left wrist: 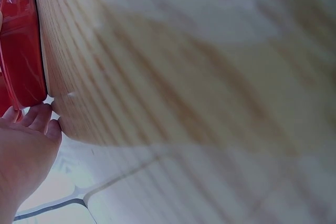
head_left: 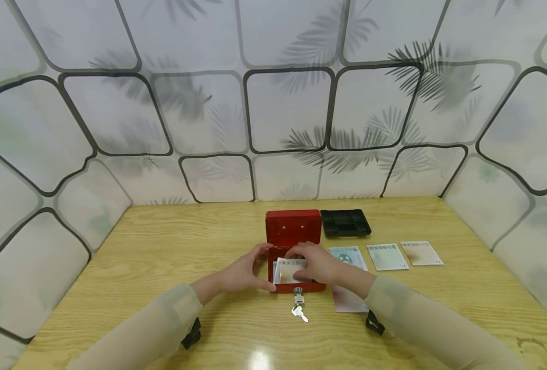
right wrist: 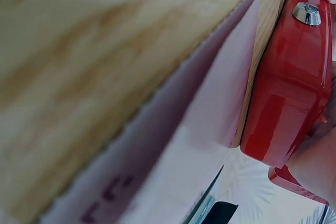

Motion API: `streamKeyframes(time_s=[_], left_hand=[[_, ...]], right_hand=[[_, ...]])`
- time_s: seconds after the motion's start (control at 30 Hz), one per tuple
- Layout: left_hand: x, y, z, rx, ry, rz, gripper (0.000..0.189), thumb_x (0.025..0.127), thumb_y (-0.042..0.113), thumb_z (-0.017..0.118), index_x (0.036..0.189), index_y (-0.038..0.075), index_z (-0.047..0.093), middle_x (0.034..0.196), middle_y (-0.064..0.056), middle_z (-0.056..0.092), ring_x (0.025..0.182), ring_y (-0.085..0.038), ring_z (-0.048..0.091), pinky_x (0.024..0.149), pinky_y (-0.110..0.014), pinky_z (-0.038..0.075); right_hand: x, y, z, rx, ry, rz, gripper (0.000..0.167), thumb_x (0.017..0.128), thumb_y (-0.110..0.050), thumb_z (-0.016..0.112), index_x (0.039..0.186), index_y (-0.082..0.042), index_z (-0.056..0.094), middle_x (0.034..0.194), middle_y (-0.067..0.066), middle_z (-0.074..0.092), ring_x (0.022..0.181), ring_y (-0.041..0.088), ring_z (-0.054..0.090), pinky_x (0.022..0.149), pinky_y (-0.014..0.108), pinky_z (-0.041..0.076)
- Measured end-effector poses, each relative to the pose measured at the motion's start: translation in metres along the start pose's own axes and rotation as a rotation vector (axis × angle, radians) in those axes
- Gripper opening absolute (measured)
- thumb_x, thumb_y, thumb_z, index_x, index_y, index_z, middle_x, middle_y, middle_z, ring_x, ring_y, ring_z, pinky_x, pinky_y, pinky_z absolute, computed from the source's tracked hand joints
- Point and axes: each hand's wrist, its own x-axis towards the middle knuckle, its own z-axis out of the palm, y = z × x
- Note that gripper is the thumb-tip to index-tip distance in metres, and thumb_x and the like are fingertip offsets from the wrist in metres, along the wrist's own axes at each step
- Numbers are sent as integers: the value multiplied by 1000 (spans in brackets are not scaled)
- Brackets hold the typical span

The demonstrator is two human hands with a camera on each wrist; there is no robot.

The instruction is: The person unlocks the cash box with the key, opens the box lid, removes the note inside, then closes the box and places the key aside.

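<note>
A small red cash box [head_left: 301,288] stands on the table with its lid [head_left: 293,221] raised. My left hand [head_left: 244,272] holds its left side, thumb at the front corner and fingers towards the back; in the left wrist view those fingertips touch the red wall. Over the open box, my right hand [head_left: 317,263] pinches a pale printed banknote [head_left: 286,271] between thumb and fingers. More paper shows beneath that note, and the rest of the inside is hidden. Keys [head_left: 299,311] hang from the lock [right wrist: 306,14] on the front.
A black compartment tray [head_left: 345,223] lies behind and right of the box. Further notes lie to the right: a blue one [head_left: 347,255], a green one [head_left: 388,257], a brownish one [head_left: 422,253] and a pink one [head_left: 349,300]. A patterned fabric wall [head_left: 287,177] surrounds the wooden table [head_left: 185,226].
</note>
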Motion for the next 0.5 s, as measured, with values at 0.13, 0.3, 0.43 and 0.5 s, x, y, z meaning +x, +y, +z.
streamKeyframes(time_s=[0.13,0.3,0.43,0.5], left_hand=[[0,-1,0,0,1,-12,88,77,25,85,145,10,31,138,-9,46,129,-28,41,111,-49,26],[0,-2,1,-3,0,-28,89,77,25,85,146,10,30,140,-10,44,130,-30,39,111,-50,26],[0,-1,0,-3,0,-43,90,77,26,84,146,11,30,141,-11,43,131,-31,38,111,-51,26],[0,0,0,-2,1,-49,90,77,26,84,146,11,30,141,-11,43,131,-31,38,111,-50,26]], right_hand=[[0,0,1,27,15,5,31,82,-13,79,110,-13,66,104,-3,64,96,17,57,88,41,48],[0,1,0,84,52,25,26,85,-11,76,109,-13,67,105,-1,67,96,17,60,88,41,50],[-1,2,-2,73,93,25,23,87,-11,73,109,-13,67,106,1,68,98,20,62,89,43,50],[-1,3,-3,53,112,11,20,88,-11,72,108,-12,67,105,2,68,98,22,63,88,43,51]])
